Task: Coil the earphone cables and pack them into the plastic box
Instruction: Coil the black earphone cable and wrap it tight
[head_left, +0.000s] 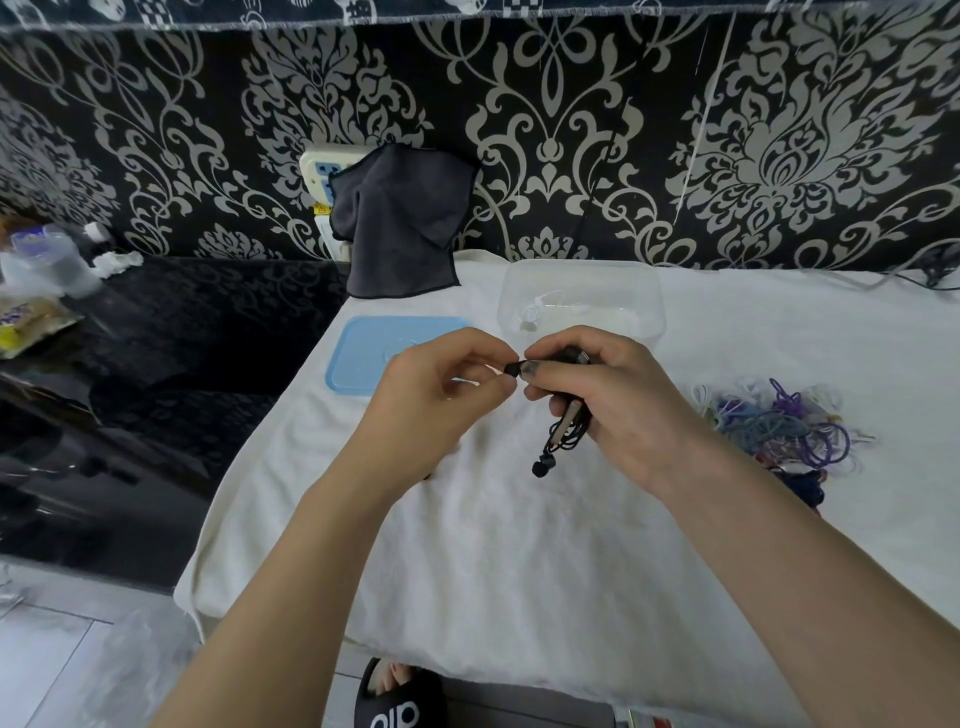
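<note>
Surface: I'm looking at a white towel (519, 545) spread over the table.
Far middle: clear plastic box (644, 306) sits on it, white earphones (535, 309) inside.
Left of box: blue lid (363, 353) lying flat, just beside it.
Right side: tangled pile of purple and white cables (779, 421).
Back edge: dark cloth (405, 223) drapes down onto the towel.

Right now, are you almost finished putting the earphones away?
Not yet. One white earphone cable already lies in the clear plastic box. The right hand holds a coiled black earphone cable while the left hand pinches its end. A tangled pile of purple and white cables waits on the white towel, and the light blue lid is off.
</note>
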